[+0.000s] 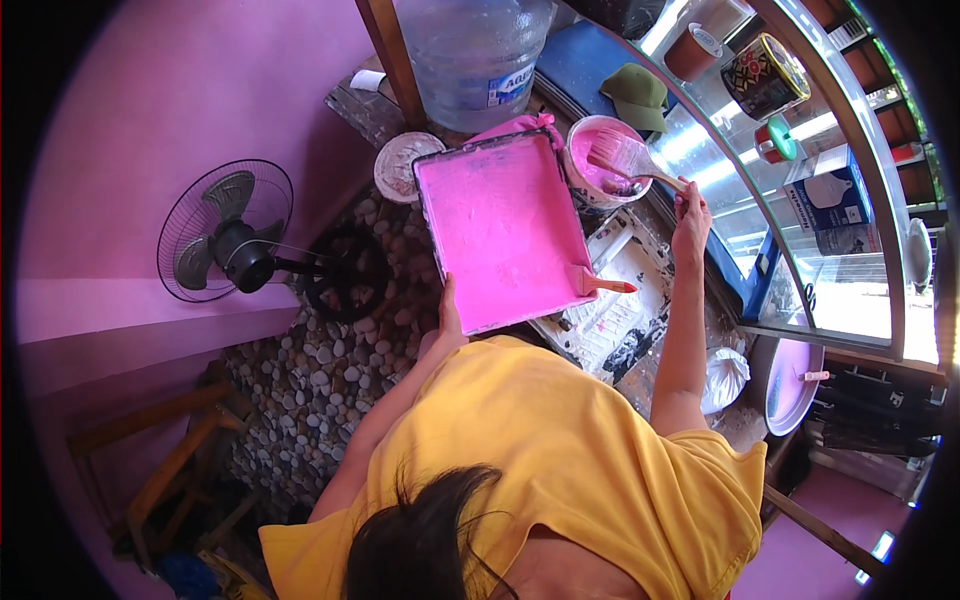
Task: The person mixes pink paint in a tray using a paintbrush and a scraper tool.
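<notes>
1. Centrally, one pink paint tray (505,240): rectangular, dark-rimmed, its inside coated pink, directly before the person.
2. Left hand (451,308): curled at the tray's lower left edge, which it holds; the fingers beneath are hidden.
3. Right hand (690,225): closed around the handle of a wide brush.
4. Wide brush (622,155): pale bristles streaked pink, head over the bucket's mouth; contact with the paint cannot be told.
5. Bucket (597,197): round, holding pink paint, just beside the tray's upper right side.
6. Small brush (612,286), red-tipped handle: bristles at the tray's lower right corner, handle projecting past the rim.
7. White panel (600,342): paint-smeared, partly covered by the tray.
8. Round lid (404,170): whitish, crusted, left of the tray's upper corner.
9. Water jug (472,60): large, clear, bluish, beyond the tray.
10. Cap (635,97): olive green, beyond the bucket.
11. Fan (240,252): dark, caged, at left, above grey pebbles (310,385).
</notes>
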`<state>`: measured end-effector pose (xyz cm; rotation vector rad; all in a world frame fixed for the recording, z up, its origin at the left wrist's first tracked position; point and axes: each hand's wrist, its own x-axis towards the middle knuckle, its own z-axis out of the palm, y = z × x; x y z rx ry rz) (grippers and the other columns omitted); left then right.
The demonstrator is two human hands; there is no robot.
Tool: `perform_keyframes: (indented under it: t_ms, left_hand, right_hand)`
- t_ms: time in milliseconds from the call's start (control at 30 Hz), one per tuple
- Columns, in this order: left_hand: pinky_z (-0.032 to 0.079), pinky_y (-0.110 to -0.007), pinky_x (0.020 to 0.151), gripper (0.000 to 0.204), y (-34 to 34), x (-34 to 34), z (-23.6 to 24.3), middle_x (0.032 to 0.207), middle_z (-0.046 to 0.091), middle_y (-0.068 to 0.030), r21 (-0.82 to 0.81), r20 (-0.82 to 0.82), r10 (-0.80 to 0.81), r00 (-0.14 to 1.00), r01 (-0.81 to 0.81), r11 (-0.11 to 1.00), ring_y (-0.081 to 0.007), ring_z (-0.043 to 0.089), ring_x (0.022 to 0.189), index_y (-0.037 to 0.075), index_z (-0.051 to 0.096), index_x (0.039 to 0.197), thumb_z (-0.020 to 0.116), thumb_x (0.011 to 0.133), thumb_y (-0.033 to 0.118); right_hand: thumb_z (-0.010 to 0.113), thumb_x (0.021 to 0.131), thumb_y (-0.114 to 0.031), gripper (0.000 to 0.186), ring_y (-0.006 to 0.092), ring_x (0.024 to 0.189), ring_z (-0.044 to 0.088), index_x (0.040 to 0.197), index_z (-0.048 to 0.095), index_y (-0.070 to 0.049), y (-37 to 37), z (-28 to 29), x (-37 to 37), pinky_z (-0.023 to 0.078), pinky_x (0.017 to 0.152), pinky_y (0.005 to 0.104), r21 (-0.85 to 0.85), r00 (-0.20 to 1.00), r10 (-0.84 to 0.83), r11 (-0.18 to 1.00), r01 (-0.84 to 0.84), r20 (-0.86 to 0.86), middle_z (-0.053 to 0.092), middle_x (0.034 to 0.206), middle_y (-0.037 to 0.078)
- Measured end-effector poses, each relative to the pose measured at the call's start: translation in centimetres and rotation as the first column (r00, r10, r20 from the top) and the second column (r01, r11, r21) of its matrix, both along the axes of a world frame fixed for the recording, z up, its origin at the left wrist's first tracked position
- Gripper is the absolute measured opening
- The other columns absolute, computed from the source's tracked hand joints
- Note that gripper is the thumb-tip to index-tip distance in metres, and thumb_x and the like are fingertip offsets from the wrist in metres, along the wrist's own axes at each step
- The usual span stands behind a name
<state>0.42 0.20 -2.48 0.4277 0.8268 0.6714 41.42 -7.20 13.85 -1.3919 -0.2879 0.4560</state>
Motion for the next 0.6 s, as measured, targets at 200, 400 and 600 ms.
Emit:
perform_keyframes:
  t_ms: [200,400,600]
  left_hand:
    - [0.043,-0.038,0.098,0.067,-0.2,0.0,1.6,0.125,0.055,-0.0115,-0.032,-0.065,0.012,0.998,-0.014,0.999,-0.0237,0.053,0.117,0.005,0.045,0.134,0.042,0.095,0.059]
    - [0.044,-0.035,0.097,0.066,-0.3,0.1,2.3,0.123,0.056,-0.0100,0.013,-0.055,0.024,0.998,-0.024,1.000,-0.0214,0.055,0.114,0.005,0.046,0.132,0.043,0.094,0.059]
    - [0.043,-0.035,0.098,0.066,-0.4,0.0,1.5,0.123,0.055,-0.0099,-0.023,-0.051,0.024,0.998,-0.025,0.999,-0.0214,0.054,0.115,0.004,0.046,0.133,0.042,0.095,0.058]
  right_hand:
    - [0.056,0.097,-0.035,0.038,0.0040,0.073,0.044,0.107,0.068,-0.001,-1.6,1.2,-4.9,0.035,0.069,0.0193,-0.052,0.990,0.124,0.991,-0.121,0.059,0.055,0.080,-0.004]
    - [0.053,0.099,-0.023,0.027,0.0050,0.071,0.044,0.106,0.067,-0.001,-1.9,2.4,-10.8,0.035,0.065,0.0204,-0.115,0.919,0.329,0.944,-0.311,0.219,0.053,0.075,-0.004]
    - [0.056,0.097,-0.021,0.024,0.0059,0.080,0.055,0.109,0.066,-0.003,-1.7,2.5,-13.8,0.044,0.070,0.0203,-0.174,0.864,0.430,0.902,-0.396,0.262,0.067,0.098,0.001]
